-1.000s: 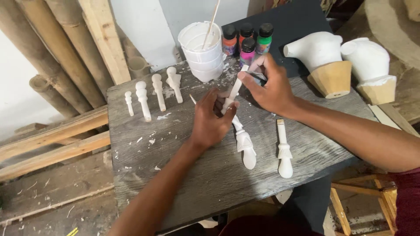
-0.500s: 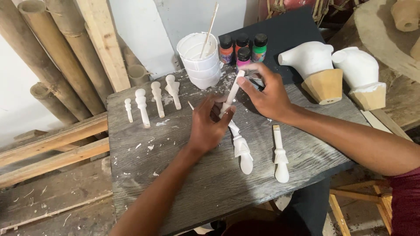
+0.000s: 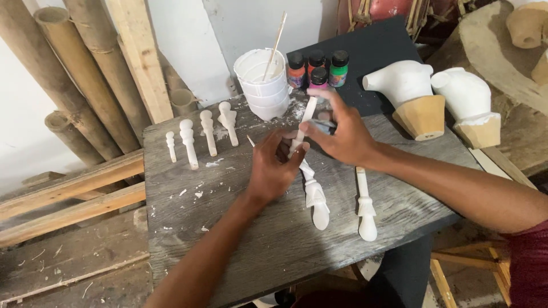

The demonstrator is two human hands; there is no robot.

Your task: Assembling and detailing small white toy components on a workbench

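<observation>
My left hand (image 3: 273,169) and my right hand (image 3: 337,134) meet over the grey wooden table (image 3: 240,228). Between them stands a slim white carved spindle (image 3: 302,122), tilted up toward the paint bottles; both hands grip it. A thin stick pokes out to the left of my left hand's fingers. Two more white carved pieces (image 3: 315,197) (image 3: 365,208) lie flat on the table just below my hands. Several small white turned pieces (image 3: 200,137) lie in a row at the table's far left.
A stack of white cups (image 3: 262,85) with a stick in it stands at the back, beside several small paint bottles (image 3: 317,68). Two white sculpted forms on tan bases (image 3: 411,94) (image 3: 471,105) sit at right. Bamboo poles (image 3: 74,74) and planks lean at left.
The view has shifted slightly. My hands stay together on the white spindle, with my right hand a little lower on it than before.
</observation>
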